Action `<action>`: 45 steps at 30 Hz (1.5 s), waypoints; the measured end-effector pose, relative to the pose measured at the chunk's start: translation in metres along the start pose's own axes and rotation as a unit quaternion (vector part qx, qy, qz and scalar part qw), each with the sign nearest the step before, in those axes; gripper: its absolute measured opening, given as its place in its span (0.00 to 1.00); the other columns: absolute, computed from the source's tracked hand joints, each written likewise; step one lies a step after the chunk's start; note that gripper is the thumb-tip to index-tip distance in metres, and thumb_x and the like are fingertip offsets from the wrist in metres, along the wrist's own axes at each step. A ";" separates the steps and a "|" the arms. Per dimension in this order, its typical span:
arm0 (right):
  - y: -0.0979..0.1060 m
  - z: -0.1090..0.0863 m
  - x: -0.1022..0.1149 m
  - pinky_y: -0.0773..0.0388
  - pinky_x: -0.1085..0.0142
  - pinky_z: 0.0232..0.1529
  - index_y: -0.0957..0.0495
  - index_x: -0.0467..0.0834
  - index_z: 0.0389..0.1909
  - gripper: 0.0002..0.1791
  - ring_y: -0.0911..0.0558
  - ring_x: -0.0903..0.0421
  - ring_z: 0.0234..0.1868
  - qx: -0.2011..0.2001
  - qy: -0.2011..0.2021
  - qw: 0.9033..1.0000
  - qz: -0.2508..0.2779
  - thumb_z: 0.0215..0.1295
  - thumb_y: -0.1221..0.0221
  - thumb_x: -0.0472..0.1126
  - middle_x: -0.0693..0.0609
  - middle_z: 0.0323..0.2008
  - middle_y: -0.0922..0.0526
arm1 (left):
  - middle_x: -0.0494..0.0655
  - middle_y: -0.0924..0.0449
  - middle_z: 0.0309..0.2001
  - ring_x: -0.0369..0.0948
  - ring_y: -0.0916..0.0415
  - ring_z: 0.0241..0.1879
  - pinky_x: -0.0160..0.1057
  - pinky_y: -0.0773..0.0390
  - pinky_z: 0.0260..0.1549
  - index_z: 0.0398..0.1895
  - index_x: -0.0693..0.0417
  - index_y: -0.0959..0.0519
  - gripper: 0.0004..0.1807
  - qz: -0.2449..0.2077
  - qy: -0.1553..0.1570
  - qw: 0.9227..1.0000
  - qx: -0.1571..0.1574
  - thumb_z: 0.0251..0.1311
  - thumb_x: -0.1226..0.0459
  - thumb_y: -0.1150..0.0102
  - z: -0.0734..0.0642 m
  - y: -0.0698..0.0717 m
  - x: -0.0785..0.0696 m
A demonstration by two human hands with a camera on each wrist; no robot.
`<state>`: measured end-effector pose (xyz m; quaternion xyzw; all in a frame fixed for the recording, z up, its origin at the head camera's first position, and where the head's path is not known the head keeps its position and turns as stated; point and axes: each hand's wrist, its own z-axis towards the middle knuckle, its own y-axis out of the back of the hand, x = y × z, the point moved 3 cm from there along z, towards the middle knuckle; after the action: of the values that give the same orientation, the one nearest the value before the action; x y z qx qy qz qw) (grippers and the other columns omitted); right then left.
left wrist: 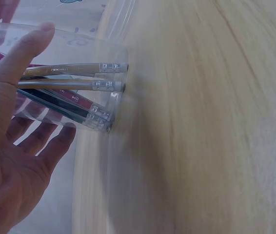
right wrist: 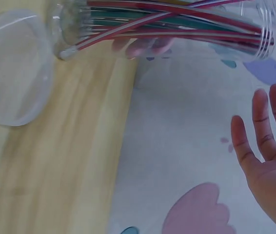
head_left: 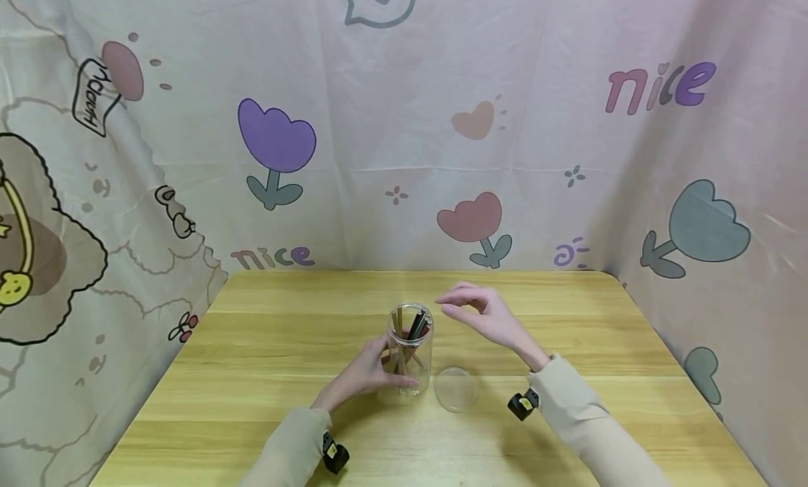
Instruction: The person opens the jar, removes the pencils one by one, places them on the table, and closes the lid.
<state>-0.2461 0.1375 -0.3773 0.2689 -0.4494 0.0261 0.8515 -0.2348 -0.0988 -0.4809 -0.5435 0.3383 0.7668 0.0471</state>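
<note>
On a pale wooden table with a straight-grained, smooth top and rounded far corners, a clear cylindrical plastic jar stands upright near the middle, well away from every table edge. To the left of the jar lies a wide stretch of bare wood. The left hand wraps the jar's lower left side, thumb and fingers curled around it and gripping it. Inside the jar, slim pencils in dark, red and wood tones lean against the wall; the left wrist view shows their metal-banded eraser ends at the jar's base. Just right of the jar's base, a round clear plastic lid lies flat on the wood. Above and right of the jar's open mouth, the right hand hovers, fingers relaxed and spread, holding nothing. Pink printed fabric with tulips walls in the table.
</note>
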 end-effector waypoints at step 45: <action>-0.016 0.041 0.009 0.25 0.66 0.33 0.11 0.42 0.36 0.04 0.28 0.65 0.32 0.135 0.012 0.990 -0.040 0.63 0.34 0.34 0.50 0.31 0.21 | 0.49 0.23 0.66 0.51 0.27 0.67 0.61 0.28 0.70 0.67 0.48 0.29 0.43 0.039 -0.001 0.999 -0.009 0.45 0.55 0.19 -0.001 0.000 0.000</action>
<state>-0.2668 0.1021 -0.3590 0.3989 -0.4203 0.0561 0.8131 -0.2340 -0.0990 -0.4809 -0.5296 0.3520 0.7716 0.0129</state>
